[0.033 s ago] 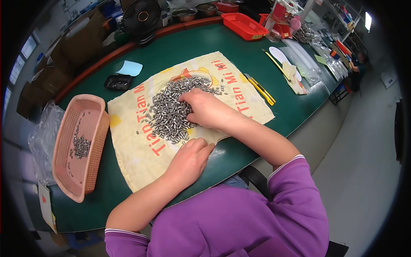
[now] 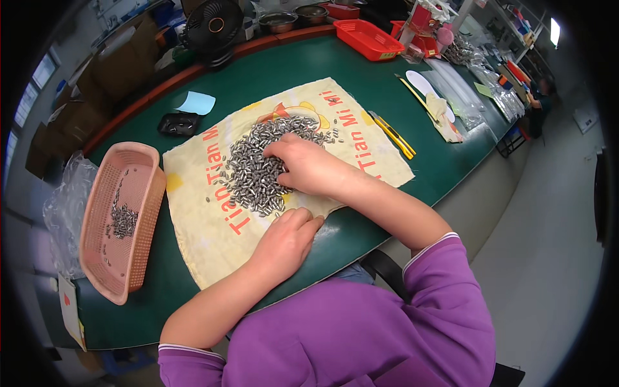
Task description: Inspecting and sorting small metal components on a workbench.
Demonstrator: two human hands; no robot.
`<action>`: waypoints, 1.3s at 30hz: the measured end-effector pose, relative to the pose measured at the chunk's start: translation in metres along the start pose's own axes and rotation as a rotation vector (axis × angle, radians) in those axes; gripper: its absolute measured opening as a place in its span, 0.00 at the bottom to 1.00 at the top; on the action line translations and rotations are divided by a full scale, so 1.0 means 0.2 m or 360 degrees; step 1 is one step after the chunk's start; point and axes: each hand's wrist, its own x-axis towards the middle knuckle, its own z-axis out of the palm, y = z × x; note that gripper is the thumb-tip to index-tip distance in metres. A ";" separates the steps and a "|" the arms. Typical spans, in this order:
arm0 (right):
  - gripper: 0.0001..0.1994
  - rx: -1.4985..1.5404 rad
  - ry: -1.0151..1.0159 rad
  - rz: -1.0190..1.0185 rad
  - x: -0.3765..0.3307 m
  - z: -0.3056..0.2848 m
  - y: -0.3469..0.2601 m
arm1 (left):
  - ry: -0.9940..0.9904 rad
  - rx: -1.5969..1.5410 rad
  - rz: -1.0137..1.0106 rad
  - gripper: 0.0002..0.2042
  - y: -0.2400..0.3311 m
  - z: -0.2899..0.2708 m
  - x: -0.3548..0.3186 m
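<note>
Small shiny metal cylinders (image 2: pixel 255 171) lie heaped on a cream printed cloth (image 2: pixel 200 251). My right hand (image 2: pixel 306 166) is over the near right part of the heap. Its thumb and forefinger are apart and touch the pieces, with nothing seen held between them. My left hand (image 2: pixel 288 242) rests at the cloth's near edge, just below the heap. Its fingers are curled in, and whatever may be inside them is hidden. At the left, a pink plastic basket (image 2: pixel 145 251) contains a smaller cluster of the same pieces.
A yellow utility knife (image 2: pixel 394 135) lies beside the cloth's right edge on the green table (image 2: pixel 284 64). Behind the cloth are a black tray (image 2: pixel 178 124) and a pale blue paper (image 2: pixel 196 103). A red tray (image 2: pixel 367 40) and a black fan (image 2: pixel 213 29) stand at the far edge.
My right hand has shifted slightly left over the heap, its thumb and forefinger still apart. My left hand stays in place.
</note>
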 end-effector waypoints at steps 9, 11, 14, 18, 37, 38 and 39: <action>0.21 -0.0583 0.0173 0.0738 -0.03 -0.32 0.35 | 0.0013 0.0011 0.0025 0.16 -0.01 0.00 -0.01; 0.21 -0.0651 0.0120 0.0746 -0.06 -0.28 0.37 | 0.0021 0.0021 0.0020 0.16 -0.02 0.00 -0.01; 0.20 -0.0237 0.0049 0.0630 -0.07 -0.22 0.29 | 0.0019 0.0001 0.0042 0.17 -0.03 0.01 -0.02; 0.18 -0.0283 0.0092 0.0504 -0.07 -0.13 0.19 | 0.0015 0.0021 0.0020 0.16 -0.02 0.01 -0.02; 0.12 -0.0652 0.0307 0.0634 -0.29 -0.37 0.47 | -0.0043 0.0034 0.0002 0.14 0.00 -0.01 -0.01; 0.12 -0.0657 0.0311 0.0640 -0.30 -0.37 0.50 | -0.0035 0.0049 0.0016 0.14 0.01 -0.01 -0.01; 0.12 -0.0797 0.0312 0.0632 -0.30 -0.38 0.54 | -0.0035 0.0046 0.0022 0.14 0.01 -0.02 -0.01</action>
